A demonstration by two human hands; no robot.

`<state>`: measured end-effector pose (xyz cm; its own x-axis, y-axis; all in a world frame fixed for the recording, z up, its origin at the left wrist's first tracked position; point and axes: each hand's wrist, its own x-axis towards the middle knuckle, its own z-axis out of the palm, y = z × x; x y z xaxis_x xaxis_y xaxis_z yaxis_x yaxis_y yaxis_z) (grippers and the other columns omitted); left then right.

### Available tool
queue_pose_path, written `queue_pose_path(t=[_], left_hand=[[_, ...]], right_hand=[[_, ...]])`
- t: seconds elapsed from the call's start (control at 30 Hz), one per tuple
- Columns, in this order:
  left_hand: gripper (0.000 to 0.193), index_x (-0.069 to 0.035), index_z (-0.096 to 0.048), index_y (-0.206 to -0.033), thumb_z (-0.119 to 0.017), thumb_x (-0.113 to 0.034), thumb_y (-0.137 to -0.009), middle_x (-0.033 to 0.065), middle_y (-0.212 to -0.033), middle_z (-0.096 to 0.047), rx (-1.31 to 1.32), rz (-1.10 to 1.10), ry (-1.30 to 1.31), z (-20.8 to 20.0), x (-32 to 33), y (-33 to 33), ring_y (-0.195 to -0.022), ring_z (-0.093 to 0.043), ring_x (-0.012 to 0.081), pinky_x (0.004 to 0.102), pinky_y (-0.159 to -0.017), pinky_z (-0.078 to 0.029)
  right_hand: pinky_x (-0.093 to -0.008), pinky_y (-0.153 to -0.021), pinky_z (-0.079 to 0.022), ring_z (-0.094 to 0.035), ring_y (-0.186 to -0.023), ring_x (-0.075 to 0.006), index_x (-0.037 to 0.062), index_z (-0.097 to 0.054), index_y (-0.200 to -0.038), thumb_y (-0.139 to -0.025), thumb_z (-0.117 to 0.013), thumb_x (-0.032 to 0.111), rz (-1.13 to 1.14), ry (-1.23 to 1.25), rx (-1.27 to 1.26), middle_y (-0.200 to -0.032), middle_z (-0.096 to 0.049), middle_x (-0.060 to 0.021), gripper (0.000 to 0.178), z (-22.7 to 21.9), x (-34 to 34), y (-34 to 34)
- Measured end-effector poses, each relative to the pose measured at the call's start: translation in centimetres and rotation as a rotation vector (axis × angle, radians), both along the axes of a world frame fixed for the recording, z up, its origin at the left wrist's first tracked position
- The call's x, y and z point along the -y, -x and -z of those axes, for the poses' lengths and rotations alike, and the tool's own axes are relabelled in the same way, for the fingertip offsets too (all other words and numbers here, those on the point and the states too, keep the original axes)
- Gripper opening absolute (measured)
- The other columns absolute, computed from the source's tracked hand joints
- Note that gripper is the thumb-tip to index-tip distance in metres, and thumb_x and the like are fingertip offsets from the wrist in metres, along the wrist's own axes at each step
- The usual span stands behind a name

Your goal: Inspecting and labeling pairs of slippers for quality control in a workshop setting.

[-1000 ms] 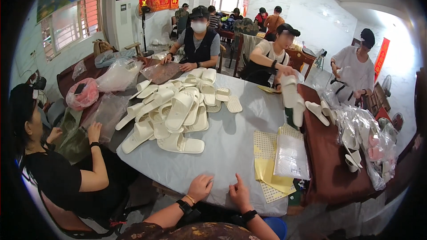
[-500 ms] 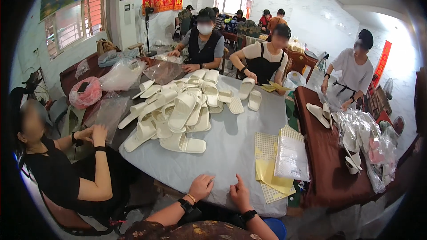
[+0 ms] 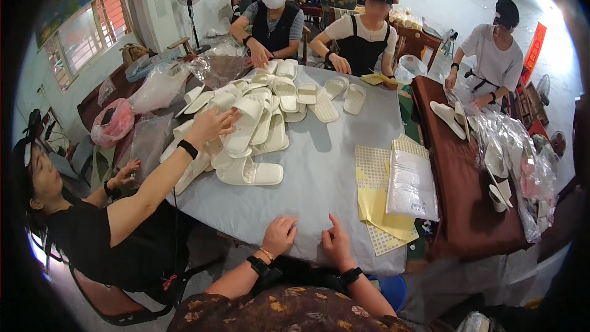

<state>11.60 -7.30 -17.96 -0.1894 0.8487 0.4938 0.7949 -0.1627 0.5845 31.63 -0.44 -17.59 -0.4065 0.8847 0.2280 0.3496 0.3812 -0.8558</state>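
Observation:
Resting at the near edge of the grey-covered table (image 3: 319, 178) are both of my hands. My left hand (image 3: 280, 235) has loosely bent fingers, slightly apart, and holds nothing visible. My right hand (image 3: 336, 243) is empty too, its index finger stretched forward and the others curled. Beyond my left hand lies the closest cream slipper (image 3: 264, 173), at the edge of a heap of slippers (image 3: 246, 120). Nearest my right hand are yellow-backed sticker sheets (image 3: 376, 200), with a stack of clear plastic bags (image 3: 410, 184) partly on top.
A co-worker's hand (image 3: 215, 124) at the left reaches onto the heap. Two people sit across the table; one holds yellow sheets (image 3: 376, 80). At the right, a person stands by a brown-covered surface (image 3: 455, 203) with slippers and clear bags (image 3: 522, 178). A blue stool (image 3: 390, 292) is below my right forearm.
The co-worker on the left has stretched an arm onto the slipper heap. Across the table, one person's hand has left a slipper, which now lies flat. My hands keep nearly the same pose.

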Motion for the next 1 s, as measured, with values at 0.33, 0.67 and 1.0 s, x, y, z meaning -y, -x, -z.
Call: queue_pose_path(t=[0.33, 0.67, 1.0], left_hand=[[0.023, -0.004, -0.065, -0.105, -0.062, -0.01, -0.083, 0.0132, -0.094, -0.064, 0.035, 0.002, 0.023, -0.4, -0.9, -0.3, -0.086, -0.06, 0.0334, 0.0418, -0.078, -0.049], [0.023, -0.003, -0.065, -0.104, -0.063, -0.008, -0.082, 0.0129, -0.094, -0.063, 0.048, 0.003, -0.039, -0.5, 0.1, -0.1, -0.087, -0.059, 0.0331, 0.0411, -0.076, -0.049], [0.026, -0.004, -0.065, -0.108, -0.063, -0.008, -0.083, 0.0138, -0.095, -0.064, -0.005, 0.007, 0.038, 1.1, 0.6, -0.4, -0.087, -0.059, 0.0342, 0.0412, -0.078, -0.048]], right_hand=[[-0.0318, -0.058, -0.048, -0.058, -0.06, -0.0145, 0.0012, -0.048, -0.134, -0.087, -0.063, 0.011, -0.127, 0.353, -0.21, -0.067, -0.061, -0.0095, 0.05, -5.2, -0.6, 0.9], [-0.0371, -0.062, -0.05, -0.065, -0.068, -0.0306, 0.0034, -0.064, -0.093, -0.089, -0.063, 0.018, -0.146, 0.074, 0.065, -0.076, -0.065, -0.0175, 0.015, -0.1, -0.1, 0.9], [-0.0222, -0.046, -0.037, -0.046, -0.053, -0.0076, 0.0069, -0.03, -0.149, -0.092, -0.054, 0.012, -0.107, 0.724, -0.263, -0.074, -0.06, -0.0062, 0.062, -5.9, -6.7, 0.1]])
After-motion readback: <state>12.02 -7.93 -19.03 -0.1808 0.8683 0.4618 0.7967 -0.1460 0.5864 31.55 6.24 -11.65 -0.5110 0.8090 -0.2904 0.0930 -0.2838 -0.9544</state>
